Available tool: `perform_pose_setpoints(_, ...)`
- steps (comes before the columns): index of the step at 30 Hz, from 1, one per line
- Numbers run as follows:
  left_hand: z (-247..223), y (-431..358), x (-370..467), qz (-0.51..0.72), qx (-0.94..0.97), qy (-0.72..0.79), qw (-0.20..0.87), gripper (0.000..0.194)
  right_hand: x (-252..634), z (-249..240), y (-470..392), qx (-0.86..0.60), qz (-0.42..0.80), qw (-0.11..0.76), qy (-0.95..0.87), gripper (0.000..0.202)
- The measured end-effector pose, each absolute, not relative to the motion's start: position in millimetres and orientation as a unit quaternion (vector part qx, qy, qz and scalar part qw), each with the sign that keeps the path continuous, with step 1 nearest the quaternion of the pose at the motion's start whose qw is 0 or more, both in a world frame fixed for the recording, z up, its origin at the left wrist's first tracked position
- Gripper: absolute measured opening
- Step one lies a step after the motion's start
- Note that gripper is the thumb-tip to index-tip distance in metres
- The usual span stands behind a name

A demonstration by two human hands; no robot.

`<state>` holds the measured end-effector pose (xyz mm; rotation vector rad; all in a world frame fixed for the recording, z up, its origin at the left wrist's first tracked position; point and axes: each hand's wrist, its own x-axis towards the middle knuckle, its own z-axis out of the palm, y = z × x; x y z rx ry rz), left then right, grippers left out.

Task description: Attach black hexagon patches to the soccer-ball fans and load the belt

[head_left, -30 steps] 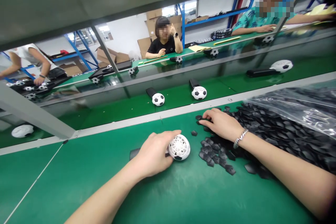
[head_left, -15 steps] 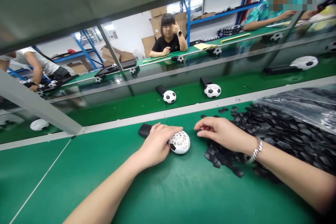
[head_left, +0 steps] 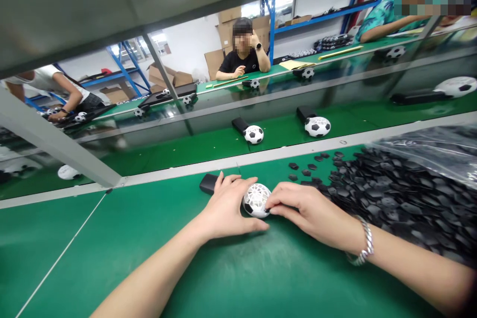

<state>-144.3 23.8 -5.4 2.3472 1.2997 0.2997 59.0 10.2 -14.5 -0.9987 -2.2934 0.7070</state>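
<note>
A white toy soccer ball (head_left: 256,198) with an open lattice top and some black patches rests on the green worktop, its black handle-like block (head_left: 208,184) sticking out to the left behind my left hand. My left hand (head_left: 227,207) curves around the ball's left side, fingers behind it and thumb stretched along its front. At the ball's right edge my right hand (head_left: 303,208) pinches a small black piece (head_left: 267,210), which touches the ball; most of the piece is hidden by the fingertips. Loose black pentagon pieces (head_left: 306,172) lie just behind the right hand.
A big heap of black pieces (head_left: 391,194) spreads at right, partly under a clear plastic bag (head_left: 432,151). Beyond the metal rail (head_left: 201,169), more ball toys (head_left: 317,126) lie on a green belt. A slanted post (head_left: 63,139) stands left. Several people sit or lean across the line.
My right hand has moved left from beside the heap to the ball, bringing a small black piece against it. My left thumb has stretched out along the ball's front. The view has shifted slightly.
</note>
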Motion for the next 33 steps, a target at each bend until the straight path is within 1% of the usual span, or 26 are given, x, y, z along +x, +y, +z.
perform_pose_setpoints(1, -6, 23, -142, 0.117, 0.842, 0.48, 0.218, 0.084, 57, -16, 9, -0.368, 0.245, 0.271, -0.855, 0.015)
perform_pose_setpoints(3, -8, 21, -138, 0.136, 0.832, 0.495, 0.208, 0.076, 55, -19, 8, -0.365, 0.224, 0.282, -0.859, 0.013)
perform_pose_setpoints(5, -10, 20, -135, 0.15, 0.829, 0.502, 0.196, 0.067, 54, -21, 9, -0.361, 0.233, 0.299, -0.852, 0.012)
perform_pose_setpoints(8, -12, 19, -132, 0.166, 0.827, 0.505, 0.186, 0.06, 54, -25, 12, -0.384, 0.267, 0.335, -0.818, 0.007)
perform_pose_setpoints(9, -12, 19, -132, 0.172, 0.825, 0.505, 0.185, 0.059, 54, -27, 13, -0.399, 0.28, 0.345, -0.802, 0.009)
perform_pose_setpoints(12, -11, 19, -132, 0.194, 0.821, 0.501, 0.191, 0.056, 52, -33, 15, -0.406, 0.364, 0.346, -0.763, 0.028)
perform_pose_setpoints(14, -11, 18, -131, 0.208, 0.82, 0.497, 0.194, 0.054, 49, -36, 15, -0.387, 0.419, 0.339, -0.748, 0.031)
perform_pose_setpoints(16, -12, 16, -130, 0.217, 0.819, 0.494, 0.193, 0.052, 47, -37, 15, -0.381, 0.435, 0.34, -0.742, 0.031)
perform_pose_setpoints(19, -14, 14, -130, 0.219, 0.829, 0.477, 0.193, 0.055, 50, -34, 22, -0.401, 0.411, 0.318, -0.755, 0.027)
perform_pose_setpoints(22, -15, 17, -134, 0.197, 0.853, 0.438, 0.206, 0.071, 66, -29, 37, -0.451, 0.347, 0.312, -0.761, 0.021)
perform_pose_setpoints(24, -12, 23, -139, 0.175, 0.868, 0.41, 0.217, 0.076, 81, -27, 47, -0.493, 0.292, 0.322, -0.754, 0.02)
perform_pose_setpoints(26, -9, 28, -145, 0.15, 0.876, 0.392, 0.236, 0.072, 95, -27, 54, -0.518, 0.246, 0.311, -0.758, 0.017)
perform_pose_setpoints(29, -7, 32, -150, 0.131, 0.859, 0.409, 0.278, 0.069, 103, -30, 56, -0.508, 0.22, 0.268, -0.788, 0.011)
perform_pose_setpoints(31, -11, 31, -149, 0.15, 0.836, 0.431, 0.304, 0.072, 100, -32, 53, -0.484, 0.209, 0.239, -0.815, 0.009)
perform_pose_setpoints(33, -17, 28, -145, 0.191, 0.816, 0.443, 0.318, 0.071, 92, -33, 49, -0.466, 0.183, 0.215, -0.838, 0.012)
